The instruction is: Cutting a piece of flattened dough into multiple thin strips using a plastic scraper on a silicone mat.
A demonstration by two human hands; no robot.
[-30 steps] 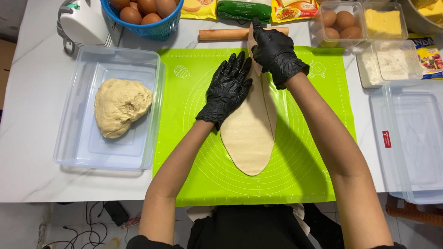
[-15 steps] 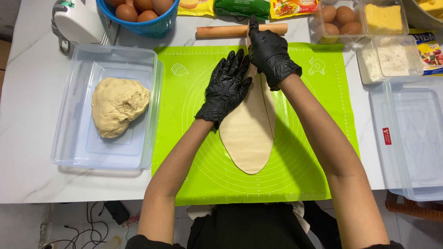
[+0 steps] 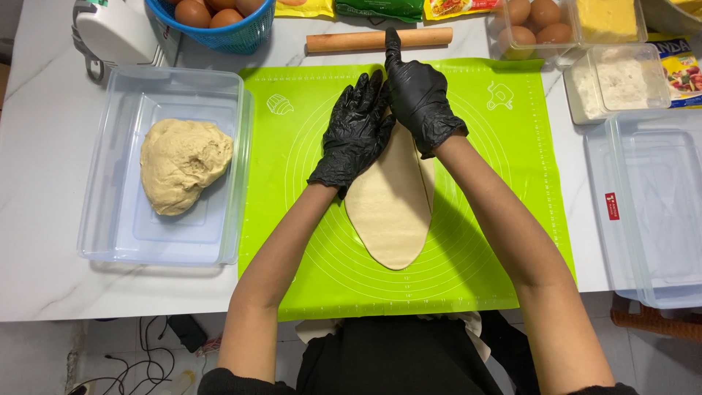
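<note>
While the long oval sheet of pale rolled dough (image 3: 391,208) lies along the green silicone mat (image 3: 504,183) on the counter (image 3: 44,190), the black-gloved left hand (image 3: 356,132) and right hand (image 3: 417,99) press its far end flat, fingers together and extended, steadying it.

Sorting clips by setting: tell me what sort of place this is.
Likely a home kitchen counter set up for baking: a green silicone baking mat with flattened pale dough, a wooden rolling pin, brown eggs.
</note>
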